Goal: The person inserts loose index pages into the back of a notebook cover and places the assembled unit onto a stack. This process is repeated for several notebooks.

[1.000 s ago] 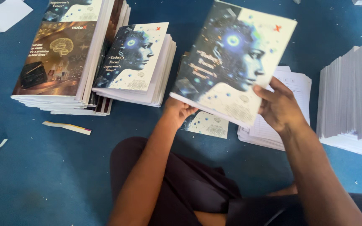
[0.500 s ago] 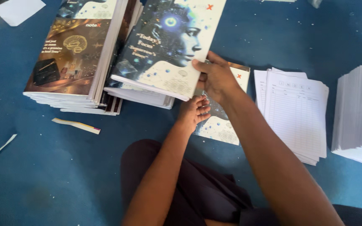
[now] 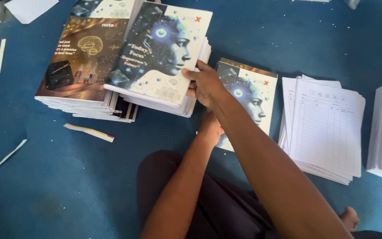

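Blue floor (image 3: 288, 40) | right hand (image 3: 206, 84) grips the near right edge of the top notebook (image 3: 160, 53) on the middle stack, thumb on its cover | left hand (image 3: 211, 128) mostly hidden under the right forearm, fingers cannot be told, touching a loose cover (image 3: 248, 95) | lined index sheets (image 3: 323, 128) lie right of it.

Bright, even daylight; sharp focus

Blue floor (image 3: 323, 40) bears notebook stacks (image 3: 89, 97), ruled sheets (image 3: 323, 128) (stacked), paper strips (image 3: 89, 132).
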